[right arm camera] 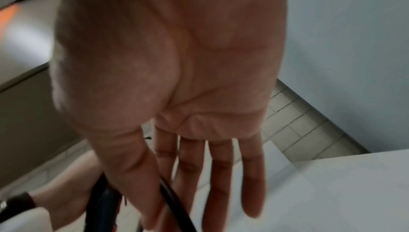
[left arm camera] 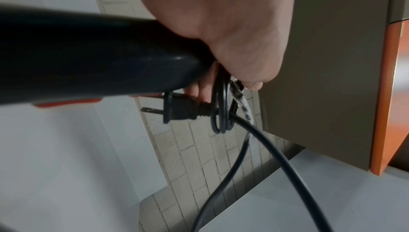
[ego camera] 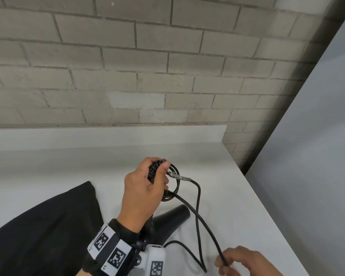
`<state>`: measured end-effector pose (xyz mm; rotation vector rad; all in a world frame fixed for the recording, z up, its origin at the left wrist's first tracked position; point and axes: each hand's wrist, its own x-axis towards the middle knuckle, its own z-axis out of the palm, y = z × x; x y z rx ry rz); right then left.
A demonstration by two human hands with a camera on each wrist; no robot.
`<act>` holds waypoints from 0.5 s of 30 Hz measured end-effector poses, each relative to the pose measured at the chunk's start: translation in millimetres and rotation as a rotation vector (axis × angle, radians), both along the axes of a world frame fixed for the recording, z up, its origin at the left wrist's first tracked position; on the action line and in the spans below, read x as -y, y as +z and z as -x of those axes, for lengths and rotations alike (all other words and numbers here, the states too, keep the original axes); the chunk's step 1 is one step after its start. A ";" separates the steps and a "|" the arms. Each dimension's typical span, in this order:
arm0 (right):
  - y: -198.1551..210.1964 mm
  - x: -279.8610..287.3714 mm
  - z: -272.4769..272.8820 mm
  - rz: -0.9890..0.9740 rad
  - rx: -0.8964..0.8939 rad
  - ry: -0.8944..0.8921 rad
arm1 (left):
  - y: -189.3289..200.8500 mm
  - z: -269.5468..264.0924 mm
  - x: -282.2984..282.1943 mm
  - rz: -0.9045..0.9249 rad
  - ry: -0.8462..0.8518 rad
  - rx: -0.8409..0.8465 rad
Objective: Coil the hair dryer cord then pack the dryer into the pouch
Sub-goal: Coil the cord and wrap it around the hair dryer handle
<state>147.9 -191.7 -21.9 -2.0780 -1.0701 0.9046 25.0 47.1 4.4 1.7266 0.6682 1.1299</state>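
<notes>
My left hand (ego camera: 147, 188) is raised over the white counter and grips a small coil of black cord (ego camera: 174, 188), thumb pressed on the loops. In the left wrist view, the plug (left arm camera: 177, 109) sticks out of the coil (left arm camera: 221, 113) under my left hand (left arm camera: 221, 25). A taped stretch of cord (ego camera: 180, 177) leaves the coil. The loose cord (ego camera: 197, 226) runs down to my right hand (ego camera: 243, 261), which pinches it between thumb and forefinger (right arm camera: 155, 174). The black hair dryer (ego camera: 173, 216) lies on the counter below my left wrist. The black pouch (ego camera: 44, 226) lies flat at the left.
The white counter (ego camera: 237, 206) ends in an edge at the right, beside a grey partition (ego camera: 317, 156). A low white backsplash (ego camera: 108, 136) and a brick wall (ego camera: 147, 66) close the back.
</notes>
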 end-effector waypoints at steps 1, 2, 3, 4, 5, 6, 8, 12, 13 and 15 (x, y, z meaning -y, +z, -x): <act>5.7 -4.2 2.6 0.008 -0.046 -0.027 | -0.8 0.1 0.9 -0.013 0.003 -0.003; 12.1 -8.2 4.6 0.008 -0.018 0.014 | -1.3 0.3 1.8 -0.030 0.007 -0.007; 17.6 -13.9 7.6 0.020 0.059 0.079 | -1.3 0.5 3.0 -0.044 0.009 -0.010; 25.0 -20.2 11.2 0.019 0.114 0.124 | -1.0 0.8 3.9 -0.052 0.009 -0.011; 33.1 -26.8 15.6 -0.019 0.139 0.135 | -0.8 0.9 4.8 -0.058 0.007 -0.014; 39.7 -34.3 19.7 -0.059 0.146 0.127 | -0.8 1.2 5.3 -0.066 0.005 -0.020; 54.6 -54.0 30.3 -0.153 0.044 0.006 | -1.0 1.5 6.4 -0.090 0.011 -0.036; 73.4 -83.3 42.7 -0.244 -0.098 -0.082 | 0.4 2.4 9.7 -0.119 0.013 -0.048; 75.0 -87.5 45.8 -0.269 -0.035 -0.054 | 1.0 2.7 10.1 -0.124 0.012 -0.049; 76.4 -92.0 48.7 -0.372 0.051 -0.080 | 1.2 3.1 8.9 -0.134 0.020 -0.046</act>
